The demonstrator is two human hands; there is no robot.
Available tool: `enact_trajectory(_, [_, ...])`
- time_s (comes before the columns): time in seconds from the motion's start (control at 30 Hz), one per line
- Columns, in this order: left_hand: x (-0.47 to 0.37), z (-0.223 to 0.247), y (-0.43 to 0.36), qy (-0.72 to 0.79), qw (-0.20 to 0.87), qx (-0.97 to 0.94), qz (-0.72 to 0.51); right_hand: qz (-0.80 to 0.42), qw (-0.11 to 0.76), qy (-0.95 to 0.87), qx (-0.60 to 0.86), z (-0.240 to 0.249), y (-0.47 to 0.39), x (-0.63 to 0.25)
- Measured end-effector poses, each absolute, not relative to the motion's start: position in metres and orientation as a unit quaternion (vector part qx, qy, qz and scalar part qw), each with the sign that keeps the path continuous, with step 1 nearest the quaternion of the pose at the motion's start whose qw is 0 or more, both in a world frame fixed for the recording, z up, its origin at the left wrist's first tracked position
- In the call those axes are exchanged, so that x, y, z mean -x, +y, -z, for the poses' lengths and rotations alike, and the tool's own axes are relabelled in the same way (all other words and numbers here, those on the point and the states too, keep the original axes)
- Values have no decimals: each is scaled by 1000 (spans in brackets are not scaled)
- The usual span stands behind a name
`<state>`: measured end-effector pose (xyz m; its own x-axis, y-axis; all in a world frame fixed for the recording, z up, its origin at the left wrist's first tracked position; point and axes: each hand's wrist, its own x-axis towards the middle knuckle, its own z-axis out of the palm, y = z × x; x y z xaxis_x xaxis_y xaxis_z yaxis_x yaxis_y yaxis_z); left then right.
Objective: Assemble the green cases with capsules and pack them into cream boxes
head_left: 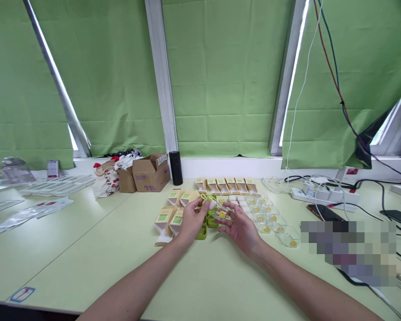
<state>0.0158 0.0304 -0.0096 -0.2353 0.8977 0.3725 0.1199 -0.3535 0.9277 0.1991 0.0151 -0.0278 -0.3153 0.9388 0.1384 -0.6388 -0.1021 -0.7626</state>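
Observation:
My left hand (193, 218) pinches a small white piece (212, 204) between thumb and fingers, near the middle of the table. Facing it, my right hand (240, 227) holds a clear plastic piece with a yellow spot (222, 215) in its fingers. Beneath and between the hands are green trays (201, 232), partly covered by them. Small cartons with green labels (162, 218) stand open left of my left hand, and a row of similar cartons (222, 186) is behind. White pieces (243, 203) and clear cups with yellow spots (289, 236) lie to the right.
A cardboard box (151, 173), a printed bag (106, 180) and a black cylinder (176, 168) stand at the back. White trays (58, 185) and flat packets (36, 214) lie left. A power strip (324, 198), cables and a dark phone (325, 213) are at the right.

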Motion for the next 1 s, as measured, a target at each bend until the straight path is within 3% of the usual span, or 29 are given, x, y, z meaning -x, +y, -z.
enact_trajectory(0.43, [-19, 10, 21, 474, 302, -613, -555, -701, 553, -406, 194, 25, 10, -195])
enact_trajectory(1.0, [-15, 10, 20, 422, 322, -630, -567, -609, 565, -505, 234, 31, 16, -198])
